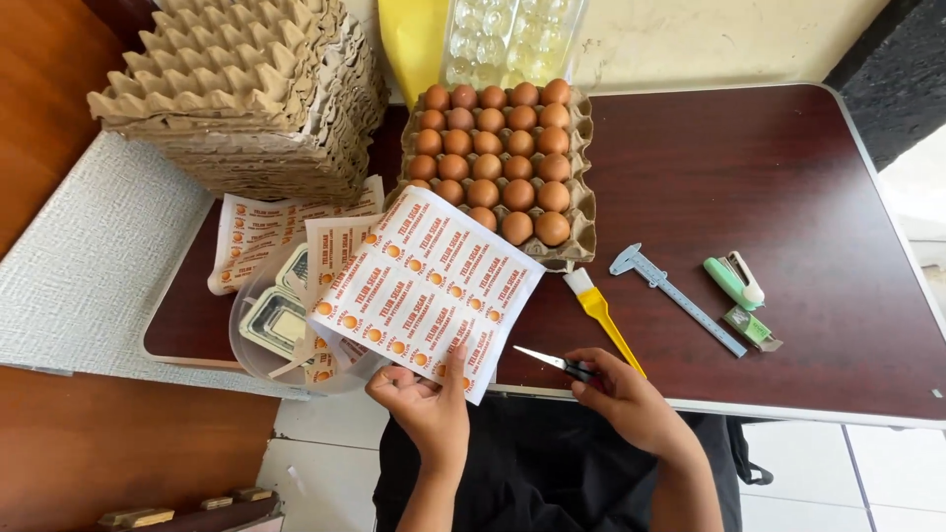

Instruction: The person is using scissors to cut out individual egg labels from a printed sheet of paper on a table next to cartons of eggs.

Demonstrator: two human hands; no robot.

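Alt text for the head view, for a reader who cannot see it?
The left hand holds up a printed label sheet while the right hand grips small scissors over a dark table. Behind sit a tray of brown eggs, a yellow brush and a caliper.

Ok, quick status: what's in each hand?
Left hand holds label sheet. Right hand grips small scissors. Yellow brush lies just beside.

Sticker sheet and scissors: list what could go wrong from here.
1. The sticker sheet is held only at its near edge by the left hand, so it may flop and a cut could run crooked through the printed labels.
2. The scissors in the right hand point toward the left fingers; a nick seems possible.
3. The sheet's far end lies over the egg tray; tugging it might disturb the eggs.
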